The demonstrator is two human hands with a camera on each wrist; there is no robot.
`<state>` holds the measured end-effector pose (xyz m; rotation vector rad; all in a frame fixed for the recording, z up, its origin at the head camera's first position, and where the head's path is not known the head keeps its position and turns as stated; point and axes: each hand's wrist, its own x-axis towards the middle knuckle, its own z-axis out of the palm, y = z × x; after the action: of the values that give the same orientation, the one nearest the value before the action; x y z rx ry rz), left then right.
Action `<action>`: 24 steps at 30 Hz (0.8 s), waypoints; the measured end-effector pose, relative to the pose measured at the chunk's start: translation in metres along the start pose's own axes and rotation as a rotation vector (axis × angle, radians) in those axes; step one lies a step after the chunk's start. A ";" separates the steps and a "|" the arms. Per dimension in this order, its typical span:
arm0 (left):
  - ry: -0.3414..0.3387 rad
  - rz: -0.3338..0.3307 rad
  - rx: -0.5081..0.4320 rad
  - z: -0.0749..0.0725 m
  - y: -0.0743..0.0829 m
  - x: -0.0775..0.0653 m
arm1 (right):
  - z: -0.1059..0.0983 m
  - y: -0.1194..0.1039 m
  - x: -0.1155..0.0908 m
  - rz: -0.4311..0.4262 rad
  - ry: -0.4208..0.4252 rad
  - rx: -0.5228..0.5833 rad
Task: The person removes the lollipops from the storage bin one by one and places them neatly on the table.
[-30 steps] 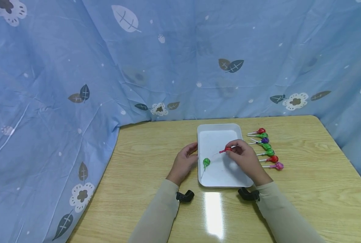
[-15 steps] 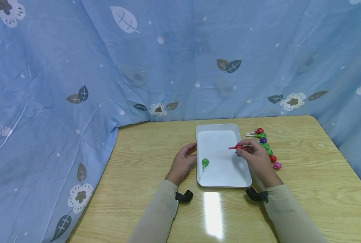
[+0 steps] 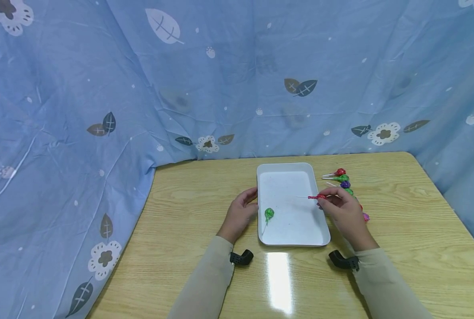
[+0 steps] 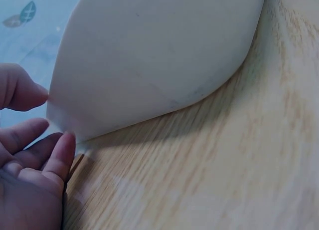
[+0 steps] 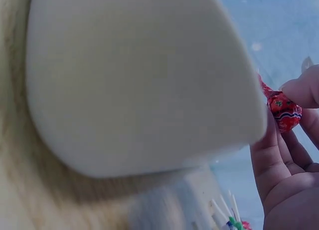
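A white tray [image 3: 282,166] sits on the wooden table. My left hand [image 3: 238,215] rests against its left side, thumb and fingertips touching the outer edge; in the left wrist view the fingers [image 4: 62,155] are loosely bent beside the tray wall. My right hand [image 3: 344,217] pinches a red-wrapped lollipop [image 3: 317,196] by its candy head at the tray's right rim, its thin white stick pointing left over the tray. The right wrist view shows the red wrapper [image 5: 285,113] between thumb and fingers. A green lollipop [image 3: 269,213] lies inside the tray near its left wall.
Right of the tray lie several lollipops in a column: a red one [image 3: 340,172], a green one [image 3: 343,178], a purple one [image 3: 345,184] and a pink one [image 3: 366,217] among them. My right hand partly hides this column. A blue patterned curtain [image 3: 221,79] hangs behind the table.
My right hand has moved right with the red lollipop, from over the tray's middle to its right rim, covering more of the lollipop column. The left hand stays at the tray.
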<state>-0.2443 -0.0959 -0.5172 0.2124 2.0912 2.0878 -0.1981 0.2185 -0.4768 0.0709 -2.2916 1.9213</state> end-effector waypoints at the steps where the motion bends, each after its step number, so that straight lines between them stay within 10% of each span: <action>1: -0.001 -0.002 -0.002 0.000 0.000 0.000 | -0.001 0.001 -0.001 -0.003 0.002 0.003; 24: -0.003 -0.005 0.005 -0.001 0.001 -0.002 | -0.018 0.009 -0.016 -0.033 0.050 -0.099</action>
<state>-0.2428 -0.0972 -0.5163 0.2110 2.0937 2.0783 -0.1817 0.2366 -0.4850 0.0484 -2.3330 1.7707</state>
